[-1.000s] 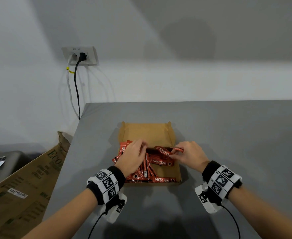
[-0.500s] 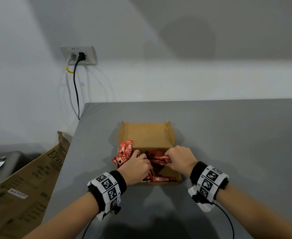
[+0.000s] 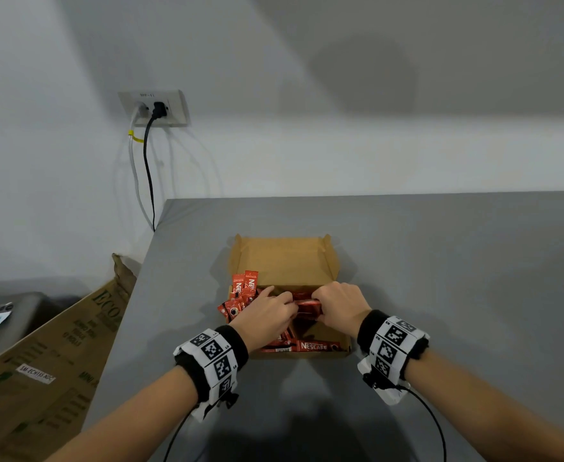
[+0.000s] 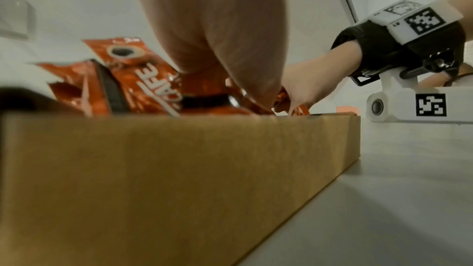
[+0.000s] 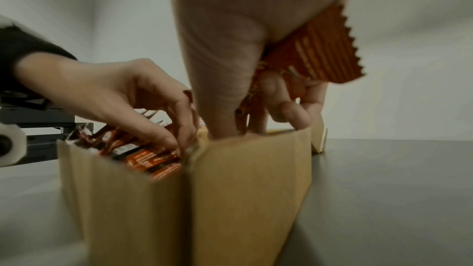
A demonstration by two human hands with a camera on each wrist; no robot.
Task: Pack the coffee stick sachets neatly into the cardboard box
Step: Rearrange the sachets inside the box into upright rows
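The box (image 3: 284,258) sits near the surface's far left corner, sachets (image 3: 243,288) jumbled inside. The right hand (image 3: 340,306) clutches a bundle (image 3: 307,306); the left hand (image 3: 267,316) pinches its other end. A loosened grip could spill sticks, and those upright at the left wall might tip out.

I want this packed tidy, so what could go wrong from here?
1. The loose sachets stick up over the cardboard box left wall and could spill onto the table.
2. The bundle held between left hand and right hand may fan out if either grip loosens.
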